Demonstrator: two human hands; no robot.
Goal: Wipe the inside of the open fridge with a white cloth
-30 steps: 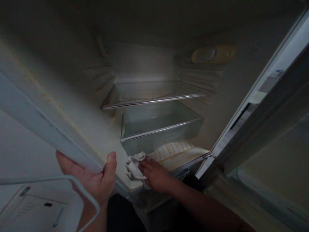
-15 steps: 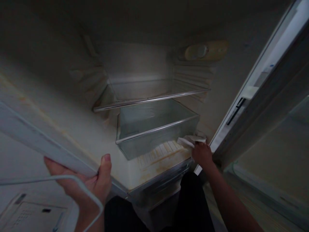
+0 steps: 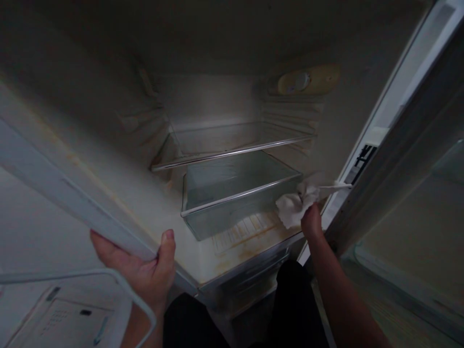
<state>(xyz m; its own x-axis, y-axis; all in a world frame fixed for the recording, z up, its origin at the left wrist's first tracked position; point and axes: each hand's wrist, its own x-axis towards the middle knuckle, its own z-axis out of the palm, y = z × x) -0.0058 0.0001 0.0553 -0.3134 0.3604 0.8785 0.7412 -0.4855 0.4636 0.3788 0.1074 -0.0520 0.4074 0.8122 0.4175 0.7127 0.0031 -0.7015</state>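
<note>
The right hand (image 3: 311, 220) is pinching a crumpled white cloth (image 3: 294, 207) and pressing it against the lower right corner of the open fridge, just where the inner side wall (image 3: 337, 140) is meeting the stained floor (image 3: 235, 241) near the door hinge. The left hand (image 3: 145, 270) is clamped on the fridge's left front edge (image 3: 90, 212), thumb hooked round to the inside, fingers wrapped behind it, bracing the body. To my eye this corner is calling for firm, flat pressure: the cloth is bunched rather than spread, so opening it out under the fingers and dragging it toward the front lip would be lifting more of those brownish marks than dabbing would. Keeping clear of the glass drawer (image 3: 235, 198) just beside the cloth looks wise too, since it is sitting loosely under the glass shelf (image 3: 232, 145). The cloth itself is lying with its long axis running from lower left to upper right, a thin tail pointing off toward the door frame (image 3: 362, 159), the fat wad toward the drawer. A white cable (image 3: 108, 278) is looping across the left wrist.
</note>
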